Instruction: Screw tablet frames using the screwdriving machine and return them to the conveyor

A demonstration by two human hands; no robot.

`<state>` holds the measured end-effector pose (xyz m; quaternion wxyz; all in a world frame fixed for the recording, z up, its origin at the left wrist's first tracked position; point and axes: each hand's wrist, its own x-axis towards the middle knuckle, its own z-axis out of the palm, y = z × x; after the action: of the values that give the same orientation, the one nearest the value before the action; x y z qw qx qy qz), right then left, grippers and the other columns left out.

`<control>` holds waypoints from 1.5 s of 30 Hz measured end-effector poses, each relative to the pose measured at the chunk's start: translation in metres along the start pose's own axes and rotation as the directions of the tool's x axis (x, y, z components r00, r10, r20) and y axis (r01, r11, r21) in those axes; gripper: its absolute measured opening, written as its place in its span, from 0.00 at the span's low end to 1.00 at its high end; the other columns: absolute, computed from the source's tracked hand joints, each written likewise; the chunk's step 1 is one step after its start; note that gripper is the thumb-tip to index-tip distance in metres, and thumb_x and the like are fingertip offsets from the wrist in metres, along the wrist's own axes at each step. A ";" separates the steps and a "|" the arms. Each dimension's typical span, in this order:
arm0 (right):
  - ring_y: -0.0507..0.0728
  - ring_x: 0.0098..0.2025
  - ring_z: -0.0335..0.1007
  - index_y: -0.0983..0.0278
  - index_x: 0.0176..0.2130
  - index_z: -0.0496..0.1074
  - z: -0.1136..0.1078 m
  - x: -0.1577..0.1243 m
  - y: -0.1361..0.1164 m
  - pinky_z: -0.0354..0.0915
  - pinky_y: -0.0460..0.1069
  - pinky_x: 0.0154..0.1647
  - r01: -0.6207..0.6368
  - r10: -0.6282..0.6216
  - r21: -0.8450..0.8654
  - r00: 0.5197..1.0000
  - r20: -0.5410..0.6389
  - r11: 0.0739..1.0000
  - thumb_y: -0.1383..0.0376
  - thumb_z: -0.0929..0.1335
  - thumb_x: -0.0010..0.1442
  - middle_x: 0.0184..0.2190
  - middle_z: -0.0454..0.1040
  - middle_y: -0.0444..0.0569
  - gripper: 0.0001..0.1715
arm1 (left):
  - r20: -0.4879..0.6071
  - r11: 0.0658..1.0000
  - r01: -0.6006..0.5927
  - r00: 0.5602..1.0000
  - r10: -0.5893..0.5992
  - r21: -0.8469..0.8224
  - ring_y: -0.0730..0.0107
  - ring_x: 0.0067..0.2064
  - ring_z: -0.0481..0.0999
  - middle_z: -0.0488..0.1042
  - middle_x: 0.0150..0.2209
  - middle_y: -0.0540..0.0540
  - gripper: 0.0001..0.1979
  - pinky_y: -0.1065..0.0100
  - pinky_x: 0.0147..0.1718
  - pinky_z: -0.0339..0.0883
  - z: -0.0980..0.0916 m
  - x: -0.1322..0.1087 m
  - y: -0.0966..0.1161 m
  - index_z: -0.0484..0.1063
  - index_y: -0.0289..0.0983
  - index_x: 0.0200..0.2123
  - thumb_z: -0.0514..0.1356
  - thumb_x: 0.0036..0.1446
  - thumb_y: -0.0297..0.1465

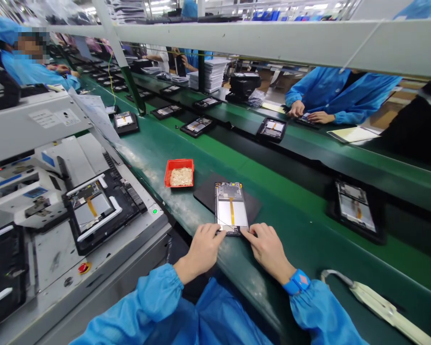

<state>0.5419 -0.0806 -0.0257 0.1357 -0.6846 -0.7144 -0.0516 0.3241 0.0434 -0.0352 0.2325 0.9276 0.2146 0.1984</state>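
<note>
Directly before me an opened tablet (241,209) lies on a dark flat pad (205,190) on the green bench. Its silver battery, an orange ribbon cable and circuit boards show. My left hand (205,243) grips the tablet's near left corner, thumb on the edge. At the near right corner my right hand (267,248) pinches the edge between thumb and fingers; a blue wrist strap (297,281) is round that wrist. Just beyond my left hand stands a red tray (169,178) holding many small pale pieces.
At left a grey machine (129,249) carries another opened tablet (93,211) in a black fixture, with a red button (83,268). More tablets ride the belt, one at right (355,206). A cream-coloured handheld tool (384,306) lies lower right. Across the line a person in blue (345,96) handles a device.
</note>
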 end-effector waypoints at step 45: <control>0.68 0.63 0.58 0.68 0.56 0.70 0.129 0.433 -0.425 0.50 0.60 0.64 0.131 -0.172 0.580 0.985 0.016 0.804 0.69 0.68 0.51 0.62 0.63 0.63 0.31 | -0.225 0.245 -0.098 -0.182 -0.957 -0.965 0.82 0.17 0.58 0.74 0.24 0.50 0.24 0.75 0.16 0.55 -0.174 -0.275 -0.092 0.73 0.34 0.35 0.73 0.41 0.44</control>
<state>0.0933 0.3463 0.0129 0.3077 -0.5534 -0.7529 0.1796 -0.0138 0.0424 -0.0147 0.4574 0.1279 0.5794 0.6624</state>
